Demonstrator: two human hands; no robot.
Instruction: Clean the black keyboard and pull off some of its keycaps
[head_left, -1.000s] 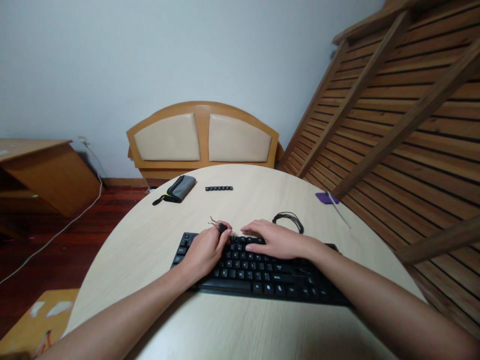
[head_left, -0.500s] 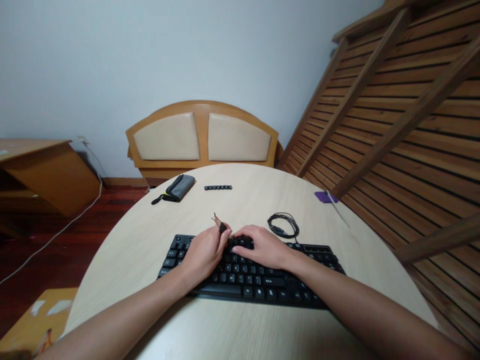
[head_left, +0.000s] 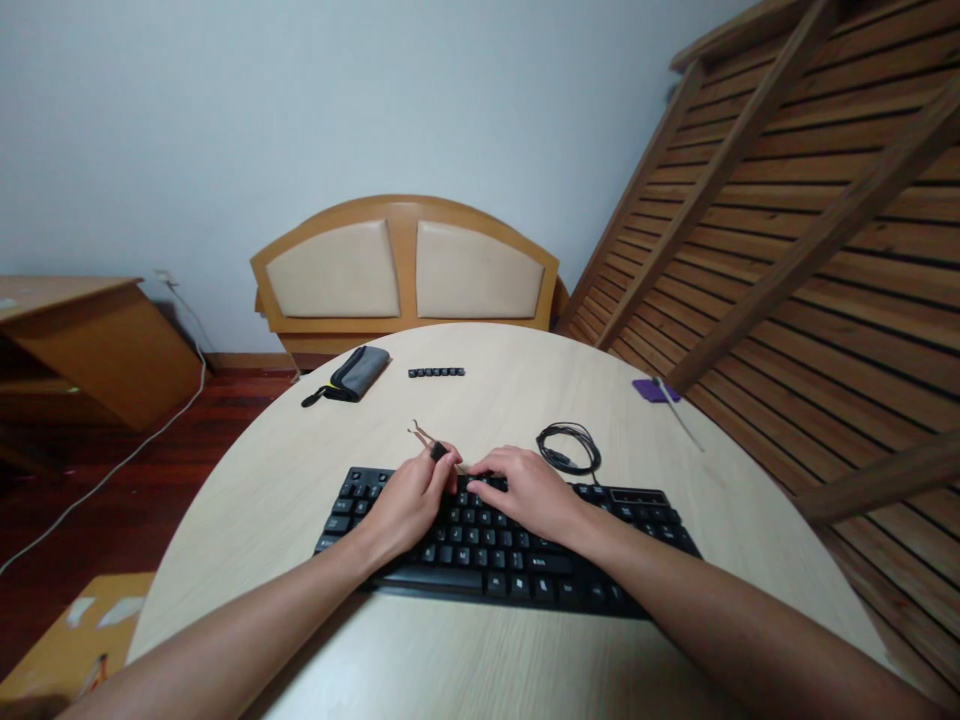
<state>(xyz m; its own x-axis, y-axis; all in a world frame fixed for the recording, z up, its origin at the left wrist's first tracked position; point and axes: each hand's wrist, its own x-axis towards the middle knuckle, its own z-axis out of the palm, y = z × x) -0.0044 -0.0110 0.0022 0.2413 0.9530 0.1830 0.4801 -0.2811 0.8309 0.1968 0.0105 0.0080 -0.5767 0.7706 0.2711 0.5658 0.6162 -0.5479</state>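
Note:
A black keyboard (head_left: 480,580) lies flat on the round table (head_left: 517,660), under both hands. My left hand (head_left: 412,500) is closed around a keycap puller (head_left: 439,451) with a dark handle. Its thin wire prongs point up and away to the left, and a bit of wire shows on the other side toward the keys. Over the keyboard's rear rows rests my right hand (head_left: 529,490), thumb and forefinger apart, fingertips touching near the top keys. The exact spot between the two hands is partly hidden by fingers.
Several black keycaps (head_left: 436,372) stand in a row toward the back. Left of them lies a grey zip pouch (head_left: 364,374). The coiled cable (head_left: 568,447) sits behind the keyboard. Far right, a thin stick (head_left: 682,415) lies over a purple cloth (head_left: 654,390).
My left hand has shifted slightly left, and the puller's prongs now tilt further left. The right thumb has moved back a little. The view has turned slightly.

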